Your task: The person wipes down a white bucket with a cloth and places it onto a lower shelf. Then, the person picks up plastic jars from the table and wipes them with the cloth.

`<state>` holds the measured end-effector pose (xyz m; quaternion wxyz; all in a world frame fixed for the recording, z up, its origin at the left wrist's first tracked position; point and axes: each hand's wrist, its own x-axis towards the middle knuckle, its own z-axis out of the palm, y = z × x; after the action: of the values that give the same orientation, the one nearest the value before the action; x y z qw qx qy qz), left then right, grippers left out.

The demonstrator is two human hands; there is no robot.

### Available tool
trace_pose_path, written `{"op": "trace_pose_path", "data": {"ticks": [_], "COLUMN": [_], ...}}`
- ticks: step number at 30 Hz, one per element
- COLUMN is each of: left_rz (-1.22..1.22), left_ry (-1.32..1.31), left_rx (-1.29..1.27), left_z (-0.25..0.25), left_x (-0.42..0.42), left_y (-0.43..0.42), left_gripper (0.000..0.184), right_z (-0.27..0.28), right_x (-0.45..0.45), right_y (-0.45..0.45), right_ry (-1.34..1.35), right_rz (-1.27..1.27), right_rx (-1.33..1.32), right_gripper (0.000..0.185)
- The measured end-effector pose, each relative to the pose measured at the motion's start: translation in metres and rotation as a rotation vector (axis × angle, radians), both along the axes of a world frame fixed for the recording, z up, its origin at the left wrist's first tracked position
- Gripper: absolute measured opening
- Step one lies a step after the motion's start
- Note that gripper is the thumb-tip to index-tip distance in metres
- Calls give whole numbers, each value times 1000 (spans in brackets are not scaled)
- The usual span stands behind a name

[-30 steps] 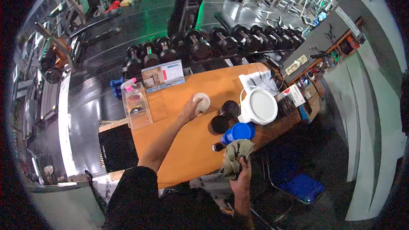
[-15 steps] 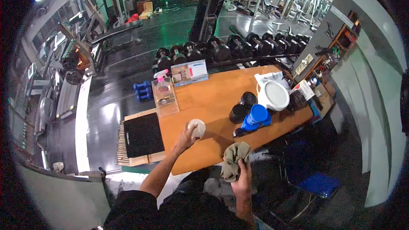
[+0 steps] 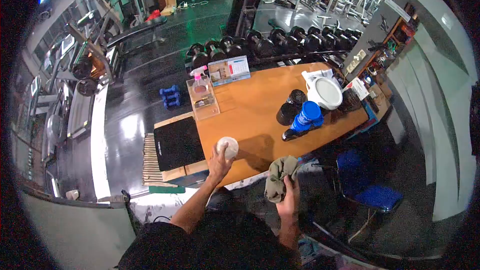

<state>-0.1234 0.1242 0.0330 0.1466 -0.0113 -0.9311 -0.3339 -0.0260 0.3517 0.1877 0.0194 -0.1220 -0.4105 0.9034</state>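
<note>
My left hand (image 3: 219,166) is closed round a round whitish object (image 3: 228,148) over the near left part of the orange-brown tabletop (image 3: 250,95). Whether that object touches the wood I cannot tell. To the right, just off the near edge, my right hand (image 3: 288,197) grips a crumpled olive-green cloth (image 3: 281,177). Beyond the cloth stand a blue-lidded container (image 3: 310,111), a small dark bottle (image 3: 288,135) and two dark jars (image 3: 287,114).
A white tub (image 3: 327,93) stands at the back right. A desk calendar (image 3: 230,71), a clear tray (image 3: 204,101) with a pink-topped spray bottle (image 3: 198,76) and a black mat (image 3: 179,144) lie left. A blue chair (image 3: 379,197) is right; dumbbells (image 3: 280,41) line the back.
The view has shifted. My left hand and the whitish object have moved from the middle of the tabletop toward its near left edge. Both hands still hold their things.
</note>
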Motion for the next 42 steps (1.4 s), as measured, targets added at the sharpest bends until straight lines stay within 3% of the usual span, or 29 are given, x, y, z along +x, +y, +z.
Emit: {"op": "trace_pose_path", "data": {"ticks": [5,8,13,15,18,21,23,25,27,29,31,32,35,36,39,42], "left_rz": [-34,-87,-154,-265,-255,-375,-475,-606,-759,-809,-585,-563,-508,-461,-457,-422], "left_ry": [-74,-203,-330,-335,-248,-349,-355,-489,-757,-704,-672,-721,-657,-540,-506,-591], "left_rx": [-158,-125,-63,-153,-111,-42,198,471,771,996,933,949,1059,1081,1109,1202], "left_z": [3,5,-26,-38,-69,-110,-139,-132,-56,-15,-6,8,31,35,53,64], "left_x": [11,5,-13,-26,-40,-58,-73,-79,-82,-81,-75,-73,-68,-66,-63,-54], "left_y": [-12,-38,-65,-67,-54,-49,-52,-57,-76,-92,-98,-106,-119,-119,-127,-137], "left_gripper": [74,96,110,113,114,108,94,78,63,55,58,69,77,67,68,61], "right_z": [-33,-44,-36,-15,-6,-8,-8,-9,-12,-17,-9,-6,-5,-1,3,-2], "right_x": [-12,-24,-36,-44,-45,-43,-43,-43,-41,-38,-42,-44,-50,-52,-57,-62], "right_y": [-4,-26,-71,-90,-109,-125,-133,-142,-147,-150,-156,-160,-168,-171,-175,-181], "right_ry": [-67,-56,109,-77,-175,-226,-242,-227,-198,-159,-205,-229,-171,-130,-61,-89], "right_rz": [-103,-146,-174,-193,-203,-255,-310,-387,-429,-434,-444,-446,-441,-395,-304,-331], "right_rx": [2,-7,641,170,178,196,163,154,145,138,128,123,163,139,105,134], "right_gripper": [38,38,41,43,44,44,44,44,45,46,46,46,46,46,46,45]}}
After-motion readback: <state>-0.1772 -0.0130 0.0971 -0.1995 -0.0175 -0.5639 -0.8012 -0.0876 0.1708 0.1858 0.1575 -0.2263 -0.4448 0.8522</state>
